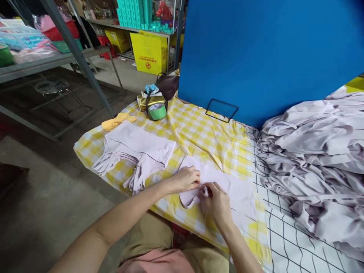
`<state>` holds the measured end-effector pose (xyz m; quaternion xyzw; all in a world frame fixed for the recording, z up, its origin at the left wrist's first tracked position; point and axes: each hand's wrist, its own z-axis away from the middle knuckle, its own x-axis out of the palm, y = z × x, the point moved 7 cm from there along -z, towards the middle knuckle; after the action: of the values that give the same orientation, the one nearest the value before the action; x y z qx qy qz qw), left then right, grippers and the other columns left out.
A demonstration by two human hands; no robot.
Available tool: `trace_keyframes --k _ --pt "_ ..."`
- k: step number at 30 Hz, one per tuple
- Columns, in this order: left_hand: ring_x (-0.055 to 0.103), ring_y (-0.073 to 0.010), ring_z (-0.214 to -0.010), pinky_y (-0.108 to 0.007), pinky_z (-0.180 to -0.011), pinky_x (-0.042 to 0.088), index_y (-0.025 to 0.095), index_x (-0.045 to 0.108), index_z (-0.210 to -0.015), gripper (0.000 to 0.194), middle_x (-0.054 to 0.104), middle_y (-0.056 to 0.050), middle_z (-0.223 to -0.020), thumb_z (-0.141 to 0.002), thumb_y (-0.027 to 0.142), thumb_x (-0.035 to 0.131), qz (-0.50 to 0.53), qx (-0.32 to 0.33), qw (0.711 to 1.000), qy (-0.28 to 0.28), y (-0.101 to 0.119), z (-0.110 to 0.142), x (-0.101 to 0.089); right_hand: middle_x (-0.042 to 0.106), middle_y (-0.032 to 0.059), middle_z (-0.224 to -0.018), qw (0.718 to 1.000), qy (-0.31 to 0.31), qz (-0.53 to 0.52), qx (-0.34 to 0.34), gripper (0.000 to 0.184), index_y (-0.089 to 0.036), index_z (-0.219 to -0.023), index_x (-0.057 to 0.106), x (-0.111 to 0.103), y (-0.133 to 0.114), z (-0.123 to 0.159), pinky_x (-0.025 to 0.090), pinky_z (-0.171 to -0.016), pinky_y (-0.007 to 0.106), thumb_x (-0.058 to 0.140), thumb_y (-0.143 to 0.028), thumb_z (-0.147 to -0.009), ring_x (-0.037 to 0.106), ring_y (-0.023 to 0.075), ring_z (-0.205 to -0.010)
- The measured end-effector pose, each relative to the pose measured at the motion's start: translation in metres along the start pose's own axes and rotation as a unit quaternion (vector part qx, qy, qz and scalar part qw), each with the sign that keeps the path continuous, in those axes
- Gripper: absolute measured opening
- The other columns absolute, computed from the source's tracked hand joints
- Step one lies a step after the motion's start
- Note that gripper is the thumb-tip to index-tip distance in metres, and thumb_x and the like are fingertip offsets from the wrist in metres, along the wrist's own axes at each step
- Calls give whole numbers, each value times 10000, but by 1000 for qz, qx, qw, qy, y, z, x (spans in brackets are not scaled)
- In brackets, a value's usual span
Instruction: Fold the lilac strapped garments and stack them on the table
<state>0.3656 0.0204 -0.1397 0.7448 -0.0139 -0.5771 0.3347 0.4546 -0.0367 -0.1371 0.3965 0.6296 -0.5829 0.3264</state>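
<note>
A pale lilac cloth garment (227,185) lies spread on the yellow-and-white checked tablecloth (199,125) in front of me. My left hand (187,179) is closed, its fingertips pinching the garment's near edge. Close beside it, my right hand (217,201) pinches a small gathered fold of the same cloth between thumb and fingers. The two sets of fingertips nearly meet, and the exact spot they grip is partly hidden. To the left rests a neat stack of similar lilac garments (139,142), with its straps hanging toward the table's near edge.
A large heap of lilac cloth (318,151) covers the right side, on a white grid-patterned cloth (281,227). A blue board (256,57) stands behind the table. Green tape (157,111), a dark bag (169,86) and yellow cloth (118,121) lie toward the back left.
</note>
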Motion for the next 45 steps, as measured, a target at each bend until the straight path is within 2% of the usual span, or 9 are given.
trace_keyframes --k 8,13,19,23,25,32,36,41,45 --pt "493 -164 -862 -273 -700 354 168 620 -749 70 604 -3 -822 -791 218 596 -15 -4 1000 2 1 0 0 575 35 -704 1000 -7 -11 -29 330 -167 -799 627 3 -11 -6 370 -570 230 379 -36 -626 525 142 -598" --pt "490 -166 -873 -277 -694 349 170 610 -737 84 598 -2 -819 -788 236 603 -13 -6 1000 11 0 2 1 619 41 -743 989 27 -142 29 230 -175 -826 635 0 -8 1 405 -605 249 432 -146 -722 538 157 -634" --pt "479 -179 -887 -281 -711 351 167 590 -721 102 587 -18 -833 -781 247 607 -4 -9 1000 0 3 6 -1 684 74 -873 891 -4 -412 189 359 -169 -966 631 12 -1 25 463 -743 314 551 -458 -769 608 216 -824" --pt "468 -183 -917 -286 -754 356 173 596 -820 51 583 -28 -879 -790 155 558 1 -21 1000 -8 5 8 -1 673 72 -960 834 -6 -512 207 456 -199 -1132 547 15 -7 32 484 -747 317 588 -461 -761 612 211 -896" --pt "460 -190 -939 -290 -760 359 179 586 -853 87 573 -30 -904 -775 149 564 0 -21 1000 -6 6 8 -1 659 68 -958 842 -6 -506 187 469 -209 -1159 507 15 -12 34 493 -728 313 607 -424 -755 612 201 -875" --pt "452 -189 -928 -289 -738 369 184 561 -815 161 554 -30 -917 -741 56 498 -29 -49 998 -21 7 7 0 555 63 -941 968 97 -223 53 552 -206 -1247 430 15 -35 43 465 -773 385 573 -237 -714 546 211 -852" --pt "450 -182 -922 -291 -790 373 190 561 -822 148 546 -31 -901 -806 101 445 -6 -53 998 -29 8 7 -1 522 74 -958 973 122 -194 17 437 -207 -1214 454 20 -40 41 468 -727 360 424 -178 -779 536 193 -812" --pt "435 -183 -949 -283 -811 369 194 547 -853 186 529 -26 -945 -747 54 487 -32 -68 996 -42 6 6 2 513 0 -717 936 89 -326 103 358 -155 -1181 407 23 -33 45 461 -571 275 390 -242 -835 508 143 -588" --pt "430 -188 -956 -293 -818 366 203 540 -843 174 518 -17 -935 -731 73 510 -36 -77 995 -52 5 5 4 575 89 -902 953 104 -254 125 464 -136 -1183 429 26 -34 54 461 -712 368 503 -327 -767 542 215 -783"
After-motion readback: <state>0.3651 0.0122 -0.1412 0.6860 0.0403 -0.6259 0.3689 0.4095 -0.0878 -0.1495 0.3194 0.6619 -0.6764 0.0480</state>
